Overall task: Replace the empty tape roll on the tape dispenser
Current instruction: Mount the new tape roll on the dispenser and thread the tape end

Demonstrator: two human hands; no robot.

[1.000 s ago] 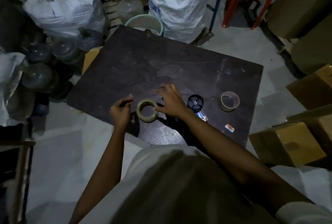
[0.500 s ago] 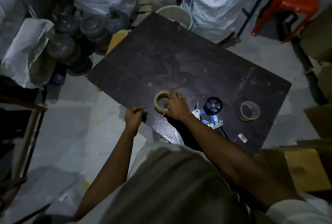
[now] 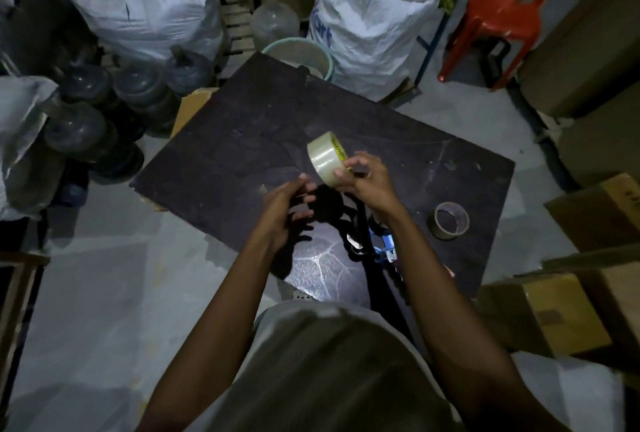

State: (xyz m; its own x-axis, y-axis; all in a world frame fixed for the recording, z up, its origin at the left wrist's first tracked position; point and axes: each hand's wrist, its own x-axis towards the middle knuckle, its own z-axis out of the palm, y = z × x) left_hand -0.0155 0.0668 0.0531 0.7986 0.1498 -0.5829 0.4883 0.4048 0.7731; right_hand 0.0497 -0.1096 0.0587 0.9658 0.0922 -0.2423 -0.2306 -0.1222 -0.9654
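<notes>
My right hand (image 3: pixel 367 180) holds a full roll of clear tape (image 3: pixel 325 161) on edge, lifted above the dark board (image 3: pixel 242 151). My left hand (image 3: pixel 285 211) hovers just left of and below the roll, fingers apart and curled, holding nothing. The blue and black tape dispenser (image 3: pixel 381 244) lies on the board under my right wrist, mostly hidden in shadow. An empty brown cardboard tape core (image 3: pixel 450 222) lies flat on the board to the right.
White sacks (image 3: pixel 149 1) and dark water jugs (image 3: pixel 86 119) crowd the left and back. A teal bucket (image 3: pixel 301 50) stands behind the board. A red plastic chair (image 3: pixel 498 8) is at back right, and cardboard boxes (image 3: pixel 547 313) sit to the right.
My right hand has lifted the tape roll off the board and turned it on edge. My left hand has moved in toward it. The camera view has shifted.
</notes>
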